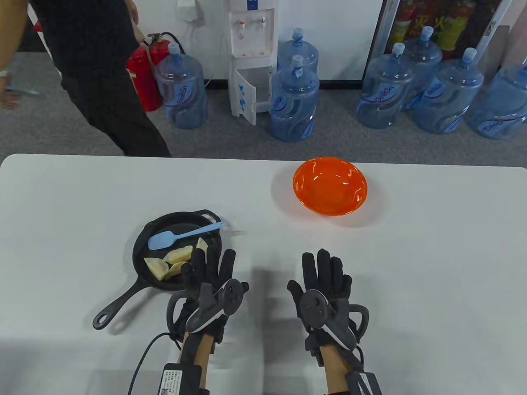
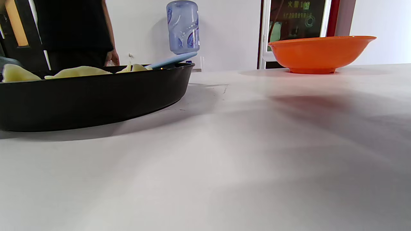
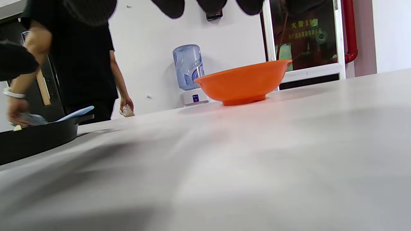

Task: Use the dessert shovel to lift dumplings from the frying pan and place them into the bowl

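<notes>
A black frying pan (image 1: 142, 240) sits left of centre on the white table and holds several pale dumplings (image 1: 175, 259). A light blue dessert shovel (image 1: 181, 236) lies across the pan, its handle resting on the far right rim. The orange bowl (image 1: 330, 187) stands empty at the far middle right. My left hand (image 1: 208, 269) lies flat beside the pan's right edge, fingers straight, holding nothing. My right hand (image 1: 323, 273) lies flat on the bare table, fingers spread. The left wrist view shows the pan (image 2: 90, 93), dumplings (image 2: 78, 71) and bowl (image 2: 319, 53); the right wrist view shows the bowl (image 3: 242, 83).
A person in black (image 1: 94, 74) stands beyond the table's far left edge. Behind the table are several blue water jugs (image 1: 294, 101), a white dispenser (image 1: 251, 53) and a red fire extinguisher (image 1: 144, 76). The pan's handle (image 1: 117, 306) points toward the near left.
</notes>
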Demonstrator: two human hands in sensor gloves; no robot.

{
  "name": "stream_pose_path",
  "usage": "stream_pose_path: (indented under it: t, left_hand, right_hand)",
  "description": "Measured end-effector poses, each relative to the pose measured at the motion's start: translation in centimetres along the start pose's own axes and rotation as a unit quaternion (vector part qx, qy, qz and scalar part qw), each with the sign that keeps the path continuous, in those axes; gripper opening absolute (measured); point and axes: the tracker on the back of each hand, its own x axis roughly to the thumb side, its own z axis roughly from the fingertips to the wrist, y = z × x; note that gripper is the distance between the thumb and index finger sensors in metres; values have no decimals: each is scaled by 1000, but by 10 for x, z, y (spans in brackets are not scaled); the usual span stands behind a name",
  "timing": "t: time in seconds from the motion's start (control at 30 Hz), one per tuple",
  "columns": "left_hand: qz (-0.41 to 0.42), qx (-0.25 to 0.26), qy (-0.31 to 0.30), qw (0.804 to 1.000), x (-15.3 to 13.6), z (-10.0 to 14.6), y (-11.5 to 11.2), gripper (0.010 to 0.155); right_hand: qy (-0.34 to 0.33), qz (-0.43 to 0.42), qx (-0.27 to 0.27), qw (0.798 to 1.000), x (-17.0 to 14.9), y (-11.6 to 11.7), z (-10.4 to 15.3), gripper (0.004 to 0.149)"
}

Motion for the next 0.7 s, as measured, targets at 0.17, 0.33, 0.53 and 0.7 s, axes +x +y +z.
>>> stream_pose_path:
  t: [0.17, 0.33, 0.53, 0.7]
  left_hand:
    - [-1, 3, 0, 1000, 0, 0, 0, 78]
    - [1, 9, 1, 1000, -1, 0, 1, 78]
    - [6, 5, 6, 1000, -4, -1, -1, 78]
    - [6, 5, 7, 1000, -4, -1, 0, 78]
  right_hand:
    - [-5, 3, 1, 1000, 3, 0, 0, 74]
    - [-2, 0, 2, 1000, 3, 0, 0, 74]
    - [9, 2, 6, 1000, -6, 2, -3, 75]
    - [67, -42, 5, 997, -25, -3, -14, 75]
